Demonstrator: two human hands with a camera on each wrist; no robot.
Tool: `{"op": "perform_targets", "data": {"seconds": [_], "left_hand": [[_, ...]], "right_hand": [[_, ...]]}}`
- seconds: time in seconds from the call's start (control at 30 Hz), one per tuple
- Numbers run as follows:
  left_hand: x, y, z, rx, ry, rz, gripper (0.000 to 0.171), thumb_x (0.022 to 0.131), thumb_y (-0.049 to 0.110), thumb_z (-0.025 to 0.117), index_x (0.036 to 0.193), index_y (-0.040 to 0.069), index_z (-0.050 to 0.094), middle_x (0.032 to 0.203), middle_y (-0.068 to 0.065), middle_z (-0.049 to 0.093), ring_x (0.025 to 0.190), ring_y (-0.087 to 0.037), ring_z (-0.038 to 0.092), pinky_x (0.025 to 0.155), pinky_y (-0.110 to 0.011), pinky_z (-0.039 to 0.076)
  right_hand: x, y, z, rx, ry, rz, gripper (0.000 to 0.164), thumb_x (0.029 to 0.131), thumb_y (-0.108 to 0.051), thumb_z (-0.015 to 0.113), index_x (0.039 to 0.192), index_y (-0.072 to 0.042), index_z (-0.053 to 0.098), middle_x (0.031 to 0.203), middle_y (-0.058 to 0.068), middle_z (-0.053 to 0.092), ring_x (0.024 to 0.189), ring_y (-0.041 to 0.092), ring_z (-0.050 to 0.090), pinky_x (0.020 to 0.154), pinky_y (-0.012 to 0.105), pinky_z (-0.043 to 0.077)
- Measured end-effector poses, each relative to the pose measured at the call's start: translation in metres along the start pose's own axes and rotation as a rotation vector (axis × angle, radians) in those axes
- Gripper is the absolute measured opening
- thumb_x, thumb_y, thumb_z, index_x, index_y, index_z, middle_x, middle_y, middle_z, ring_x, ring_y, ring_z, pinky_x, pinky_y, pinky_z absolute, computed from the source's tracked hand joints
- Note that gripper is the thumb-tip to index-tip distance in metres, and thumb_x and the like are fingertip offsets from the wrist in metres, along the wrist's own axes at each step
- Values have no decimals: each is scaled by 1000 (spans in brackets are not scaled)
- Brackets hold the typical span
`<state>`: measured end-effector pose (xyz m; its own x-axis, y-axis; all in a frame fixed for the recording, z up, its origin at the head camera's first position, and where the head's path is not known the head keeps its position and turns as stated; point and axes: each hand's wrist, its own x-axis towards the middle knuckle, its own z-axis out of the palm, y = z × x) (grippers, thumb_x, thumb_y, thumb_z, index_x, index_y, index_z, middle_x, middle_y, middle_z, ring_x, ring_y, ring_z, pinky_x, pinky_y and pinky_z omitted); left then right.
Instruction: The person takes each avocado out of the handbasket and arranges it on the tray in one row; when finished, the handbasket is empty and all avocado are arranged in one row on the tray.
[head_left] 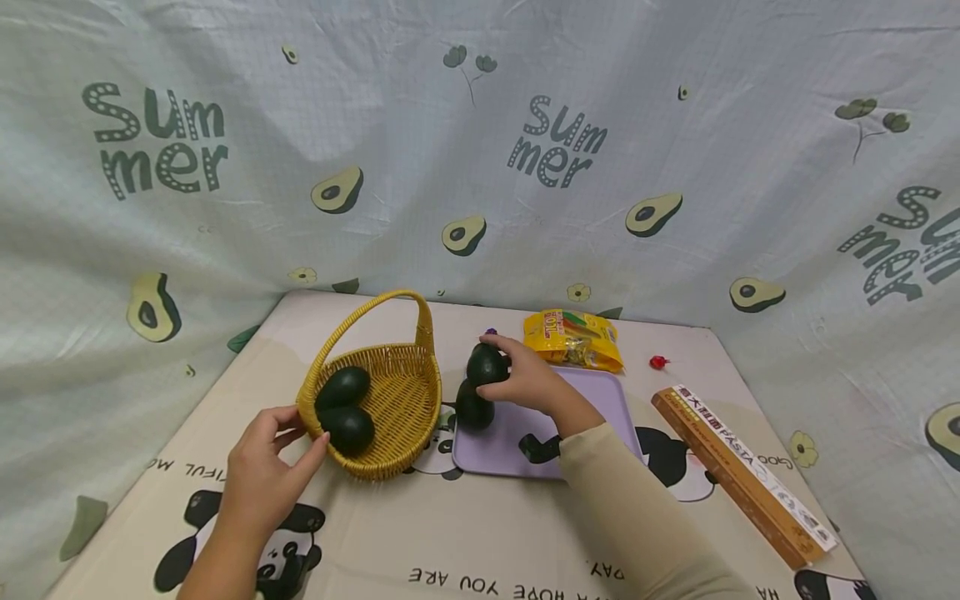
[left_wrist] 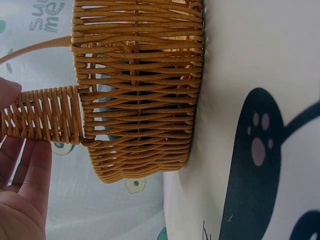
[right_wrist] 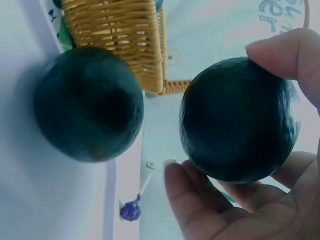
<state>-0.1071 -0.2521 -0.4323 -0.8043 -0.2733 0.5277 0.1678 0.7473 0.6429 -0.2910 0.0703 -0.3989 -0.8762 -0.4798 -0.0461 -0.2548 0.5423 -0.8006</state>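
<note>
Avocado [head_left: 487, 364] pinched in right hand [head_left: 528, 379]; two avocados [head_left: 343, 406] in basket [head_left: 405, 392], left hand [head_left: 258, 475] slack.

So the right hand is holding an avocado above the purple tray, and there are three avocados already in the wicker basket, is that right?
Not quite. The wicker basket holds two avocados, not three, as the head view shows. The rest stands: the right hand grips an avocado above the purple tray, where another avocado still sits.
</note>
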Motion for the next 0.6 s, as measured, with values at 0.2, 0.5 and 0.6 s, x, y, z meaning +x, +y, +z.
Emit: {"op": "perform_targets", "data": {"seconds": [0.2,0.5,0.6], "left_hand": [[1,0,0,6,-1,10,51,77,1,87,119,0,58,113,-11,64,106,-30,69,91,8,36],[1,1,0,7,-4,0,51,77,1,87,119,0,58,114,-11,64,106,-30,69,91,7,37],[1,1,0,6,-4,-4,51,77,1,87,120,0,58,114,-11,64,107,-30,69,92,6,39]], "right_hand": [[-2,10,-1,10,-2,28,91,74,-22,82,155,-31,42,153,7,48,125,29,55,107,54,54],[-5,20,-3,-14,16,52,88,75,-28,86,154,-25,46,148,10,53,128,31,54,105,52,56],[-6,23,-3,-18,17,60,88,75,-27,85,154,-24,46,147,10,54,127,30,54,106,51,55]]}}
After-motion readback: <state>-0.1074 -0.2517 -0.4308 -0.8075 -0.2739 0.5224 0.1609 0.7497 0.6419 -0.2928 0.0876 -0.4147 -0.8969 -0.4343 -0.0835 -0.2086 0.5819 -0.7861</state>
